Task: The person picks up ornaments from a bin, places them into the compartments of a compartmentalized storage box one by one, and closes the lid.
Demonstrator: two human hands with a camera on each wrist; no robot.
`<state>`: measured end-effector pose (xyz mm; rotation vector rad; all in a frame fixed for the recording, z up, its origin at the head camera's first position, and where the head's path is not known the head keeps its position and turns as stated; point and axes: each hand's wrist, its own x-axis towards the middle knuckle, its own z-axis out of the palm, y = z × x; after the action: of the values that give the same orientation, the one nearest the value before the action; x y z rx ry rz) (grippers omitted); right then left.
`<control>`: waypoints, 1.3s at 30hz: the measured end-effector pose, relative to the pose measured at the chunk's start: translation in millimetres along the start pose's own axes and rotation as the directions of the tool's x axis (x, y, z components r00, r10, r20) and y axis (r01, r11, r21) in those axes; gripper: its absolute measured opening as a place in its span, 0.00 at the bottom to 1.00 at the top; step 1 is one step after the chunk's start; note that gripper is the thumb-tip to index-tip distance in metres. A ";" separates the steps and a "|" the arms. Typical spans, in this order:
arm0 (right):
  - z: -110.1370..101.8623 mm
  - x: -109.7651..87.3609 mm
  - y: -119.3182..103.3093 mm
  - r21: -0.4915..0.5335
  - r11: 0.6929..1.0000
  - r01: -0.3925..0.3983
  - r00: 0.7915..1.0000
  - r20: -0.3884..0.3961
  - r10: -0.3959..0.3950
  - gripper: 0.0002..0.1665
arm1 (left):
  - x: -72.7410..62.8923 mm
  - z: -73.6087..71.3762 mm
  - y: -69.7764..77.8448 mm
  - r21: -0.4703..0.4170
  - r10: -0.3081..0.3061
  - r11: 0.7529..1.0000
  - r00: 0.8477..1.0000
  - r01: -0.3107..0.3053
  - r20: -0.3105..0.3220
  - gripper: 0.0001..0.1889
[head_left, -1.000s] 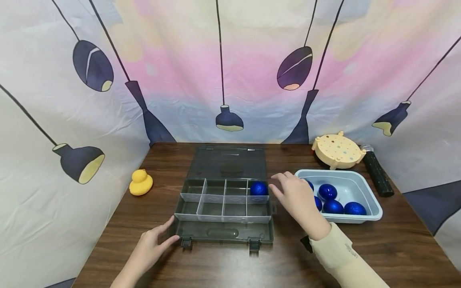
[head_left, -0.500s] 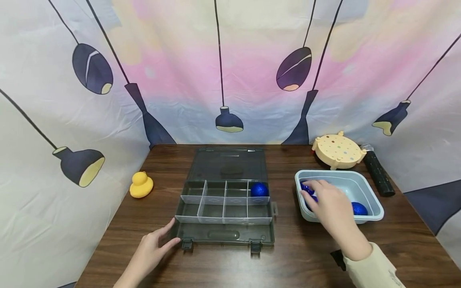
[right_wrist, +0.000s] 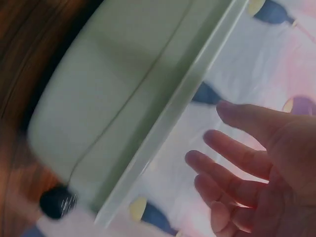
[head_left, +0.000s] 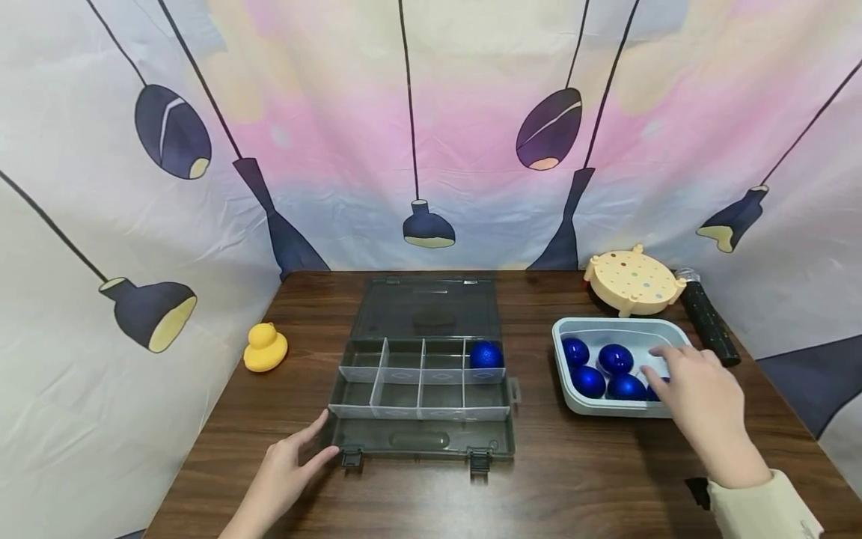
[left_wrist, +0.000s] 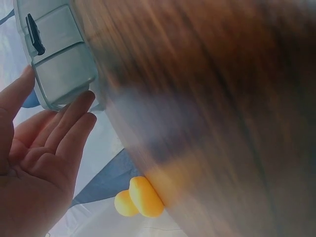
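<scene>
A smoky grey, see-through compartment box (head_left: pixel 364 438) lies with its lid flat open at the back. One glittery blue ball (head_left: pixel 485 355) sits in its back right compartment. My left hand (head_left: pixel 279 468) rests at the box's front left corner, thumb and fingertips spread along the edges, as the left wrist view also shows with the box (left_wrist: pixel 64 69). Over the right end of a pale blue tray (head_left: pixel 619 323) hovers my right hand (head_left: pixel 707 397), fingers loosely spread, holding nothing. Several blue balls (head_left: pixel 616 359) lie in the tray; one near the hand is partly hidden.
A yellow rubber duck (head_left: pixel 266 347) stands left of the box. Behind the tray are a round cream object with dots (head_left: pixel 635 283) and a black microphone (head_left: pixel 710 326) along the right side. A patterned cloth (head_left: pixel 471 150) hangs behind the table.
My right hand has moved right from beside the box's blue ball, across the tray to its right end, uncovering the balls on the left. My left hand has stayed at the box corner.
</scene>
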<state>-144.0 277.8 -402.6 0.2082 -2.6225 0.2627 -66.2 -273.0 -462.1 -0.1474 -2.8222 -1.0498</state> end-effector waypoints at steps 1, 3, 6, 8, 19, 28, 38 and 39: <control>-0.8 -0.4 5.5 -0.005 1.000 -0.010 1.000 0.003 0.010 0.20 | -0.3 0.1 0.2 0.001 -0.001 1.000 1.000 0.001 0.000 0.29; -2.8 -0.8 15.5 -0.013 0.999 -0.040 0.999 0.032 0.040 0.20 | -0.7 0.2 0.5 0.005 0.001 1.000 1.000 0.000 -0.008 0.29; -3.6 -1.6 28.6 -0.006 0.996 -0.091 0.985 0.148 0.091 0.21 | -0.6 0.3 0.7 0.008 0.002 1.000 1.000 -0.002 -0.013 0.29; -3.4 -2.4 35.8 -0.005 0.992 -0.127 0.962 0.243 0.125 0.24 | 0.1 0.3 0.9 0.007 0.000 1.000 1.000 0.000 -0.011 0.29; 3.1 -2.6 47.8 -0.037 0.976 -0.217 0.878 0.429 0.211 0.34 | 3.0 -2.3 3.0 -0.028 -0.059 0.998 0.997 0.060 0.054 0.29; 4.3 7.4 50.3 -0.056 0.973 -0.226 0.817 0.532 0.221 0.39 | 3.9 -0.2 1.8 -0.027 -0.049 0.998 0.998 0.050 0.033 0.29; 5.5 13.3 49.7 -0.080 0.968 -0.240 0.774 0.586 0.240 0.38 | 2.6 -0.4 1.3 -0.017 -0.028 0.999 0.999 0.028 0.020 0.29; 5.7 13.6 49.7 -0.082 0.968 -0.238 0.772 0.588 0.240 0.37 | 2.5 -0.3 1.4 -0.018 -0.028 0.999 0.999 0.028 0.020 0.29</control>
<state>-168.1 323.4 -408.2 -0.0673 -3.2871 0.3209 -68.5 -272.1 -460.6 -0.1210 -2.8404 -1.0862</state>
